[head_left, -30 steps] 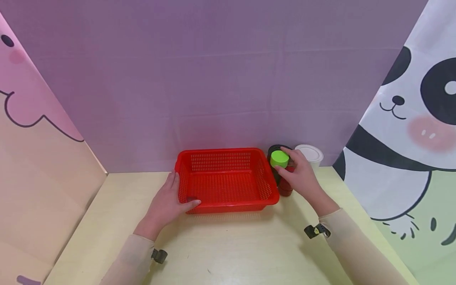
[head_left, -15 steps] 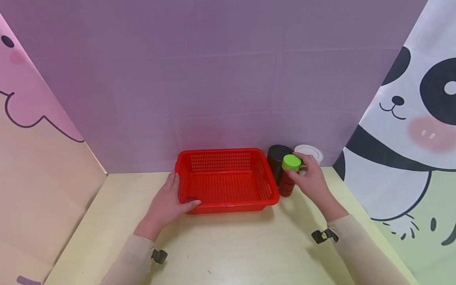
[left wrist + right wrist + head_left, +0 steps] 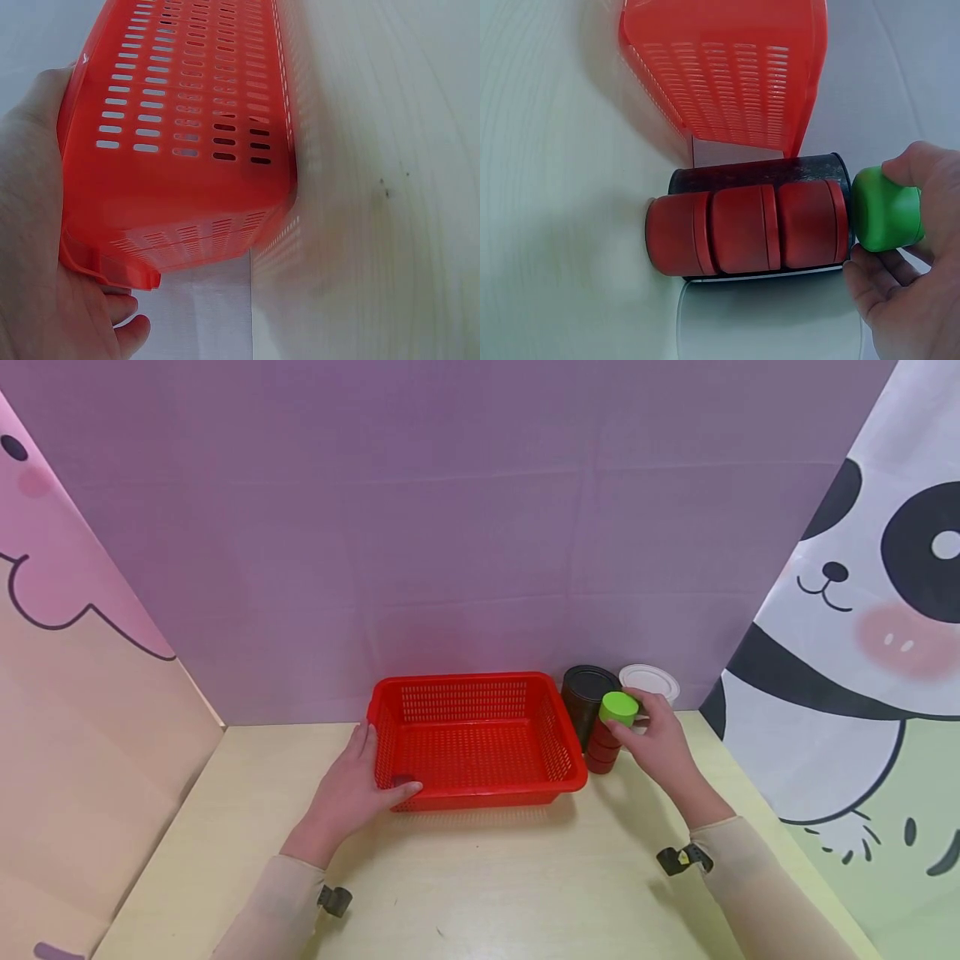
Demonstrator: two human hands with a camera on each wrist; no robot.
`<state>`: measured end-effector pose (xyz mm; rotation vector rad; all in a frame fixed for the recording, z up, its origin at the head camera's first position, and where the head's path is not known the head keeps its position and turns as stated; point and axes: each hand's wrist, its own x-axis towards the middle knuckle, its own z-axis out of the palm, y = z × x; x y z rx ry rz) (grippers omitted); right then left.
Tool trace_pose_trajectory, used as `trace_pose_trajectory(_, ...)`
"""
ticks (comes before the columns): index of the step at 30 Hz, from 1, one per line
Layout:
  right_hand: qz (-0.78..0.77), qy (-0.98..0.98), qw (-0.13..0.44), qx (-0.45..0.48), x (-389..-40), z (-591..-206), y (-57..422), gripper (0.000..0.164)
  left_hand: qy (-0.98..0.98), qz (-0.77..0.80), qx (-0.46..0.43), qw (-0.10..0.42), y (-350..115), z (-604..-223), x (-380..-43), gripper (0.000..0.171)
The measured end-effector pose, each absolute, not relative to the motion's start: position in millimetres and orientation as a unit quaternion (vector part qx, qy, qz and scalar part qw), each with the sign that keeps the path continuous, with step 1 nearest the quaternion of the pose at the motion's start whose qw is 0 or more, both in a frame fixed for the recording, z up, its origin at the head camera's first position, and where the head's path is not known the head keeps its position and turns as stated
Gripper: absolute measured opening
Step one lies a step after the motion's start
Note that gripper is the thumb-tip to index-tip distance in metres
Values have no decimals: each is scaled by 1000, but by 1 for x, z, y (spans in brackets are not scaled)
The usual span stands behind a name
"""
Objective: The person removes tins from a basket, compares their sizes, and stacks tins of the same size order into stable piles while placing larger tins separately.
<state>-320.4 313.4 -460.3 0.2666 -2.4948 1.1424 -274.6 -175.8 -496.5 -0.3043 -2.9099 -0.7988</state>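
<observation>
In the head view my left hand (image 3: 347,793) holds the front left corner of a red plastic basket (image 3: 480,792), thumb along the front rim and fingers on the left side. The left wrist view has the basket's slotted wall (image 3: 172,180) close up. My right hand (image 3: 660,747) pinches a small green jar (image 3: 619,707) between thumb and fingers. Below it stand three stacked red jars (image 3: 746,229), as seen in the right wrist view. The green jar sits right at the top of this stack, in line with it.
Behind the red stack stands a black canister (image 3: 581,702). Beside that is a white lidded tub (image 3: 649,681), partly hidden by my right hand. All stand to the right of the basket on a pale wooden table (image 3: 480,877), near the purple back wall (image 3: 480,543).
My right hand has moved the green jar rightward and slightly down, from in front of the black canister to the top of the red stack. The left hand and basket have stayed put.
</observation>
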Motion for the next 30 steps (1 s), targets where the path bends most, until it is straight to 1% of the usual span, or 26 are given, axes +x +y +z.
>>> trace_pose_trajectory(24, 405, -894, 174, 74, -325, -470, 314, 67, -957, -266, -99, 55, -177, -498, -276, 138)
trace_pose_trajectory(30, 408, -890, 187, 86, -327, -477, 315, 67, -957, -267, -99, 54, -177, -498, -276, 138)
